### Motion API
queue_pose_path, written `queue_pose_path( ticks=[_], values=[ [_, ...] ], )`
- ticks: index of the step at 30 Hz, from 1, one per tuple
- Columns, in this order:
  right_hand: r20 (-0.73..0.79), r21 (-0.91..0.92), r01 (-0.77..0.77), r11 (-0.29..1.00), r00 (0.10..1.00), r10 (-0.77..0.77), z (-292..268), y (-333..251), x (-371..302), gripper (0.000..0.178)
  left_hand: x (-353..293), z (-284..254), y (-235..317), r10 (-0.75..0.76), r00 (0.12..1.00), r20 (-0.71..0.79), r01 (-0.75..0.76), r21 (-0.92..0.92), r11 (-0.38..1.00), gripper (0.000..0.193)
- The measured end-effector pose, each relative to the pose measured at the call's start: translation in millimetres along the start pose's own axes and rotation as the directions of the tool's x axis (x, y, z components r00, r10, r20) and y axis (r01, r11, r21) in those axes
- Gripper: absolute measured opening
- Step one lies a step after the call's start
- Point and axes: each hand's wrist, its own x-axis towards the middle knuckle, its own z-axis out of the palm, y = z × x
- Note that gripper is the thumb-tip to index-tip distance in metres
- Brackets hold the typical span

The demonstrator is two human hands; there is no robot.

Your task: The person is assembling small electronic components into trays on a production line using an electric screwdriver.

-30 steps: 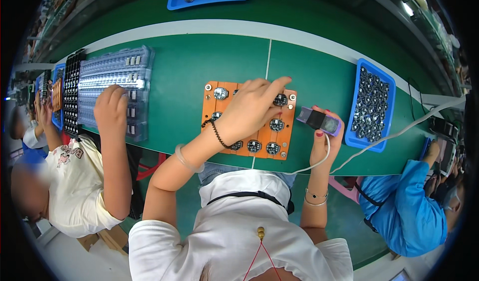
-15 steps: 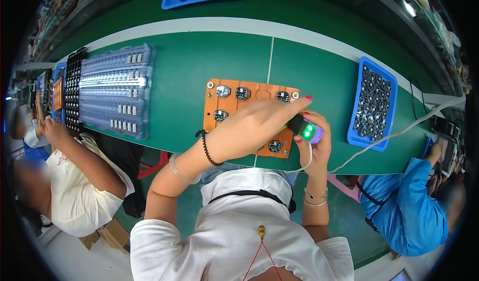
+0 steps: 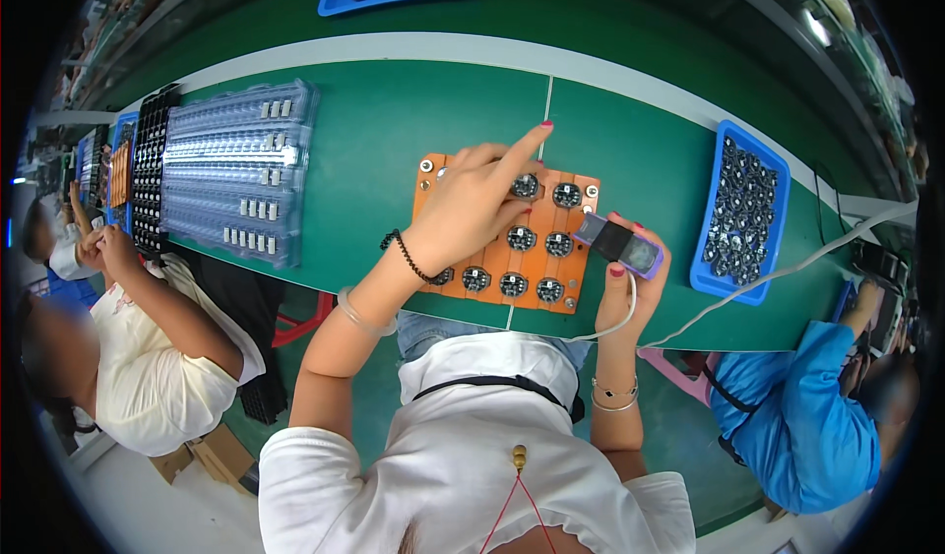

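An orange fixture plate [image 3: 581,293] lies on the green table in front of me, with round black circuit modules in its pockets. My left hand [image 3: 468,205] is over its upper left part, index finger stretched out past the far edge. Just beside its fingers, a round module [image 3: 525,187] sits in a top-row pocket; I see nothing in the hand. My right hand [image 3: 640,283] is closed around a small purple handheld device [image 3: 622,246] with a black band and a white cable, by the plate's right edge. No light shows on the device. Some pockets are hidden under my left hand.
A blue tray of round modules [image 3: 697,259] stands at the right; another blue tray [image 3: 340,5] is at the far side. Clear plastic trays [image 3: 236,175] lie left. A white cable [image 3: 758,283] crosses the right side. A person sits on each side.
My left hand has moved left from the device to over the plate. A top-row pocket that was bare now holds a module. The device's green lights have gone out.
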Motion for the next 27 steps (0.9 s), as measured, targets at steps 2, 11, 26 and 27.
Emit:
queue_pose_path(
  ticks=[2,11,26,27],
  values=[
    [0.007,-0.001,-0.004,1.0,1.0,0.004,-1.9,1.3,-0.1,0.049,-2.6,-6.8,-1.0,-0.038,0.999,0.027,0.039,-0.032,0.999,0.082],
    [0.132,0.032,0.021,0.999,0.991,-0.025,1.4,-3.3,2.9,0.043,-16.8,-29.1,-3.9,-0.011,1.0,-0.028,0.011,-0.004,1.0,0.073],
    [0.245,-0.027,0.123,0.992,0.963,-0.113,2.9,-9.8,1.7,0.043,-14.0,-30.0,41.0,0.172,0.983,0.065,-0.164,-0.11,0.98,0.073],
    [0.245,-0.026,0.124,0.992,0.963,-0.114,3.3,-9.9,-0.9,0.043,-14.7,-31.9,38.5,0.171,0.983,0.064,-0.164,-0.108,0.981,0.073]
  ],
)
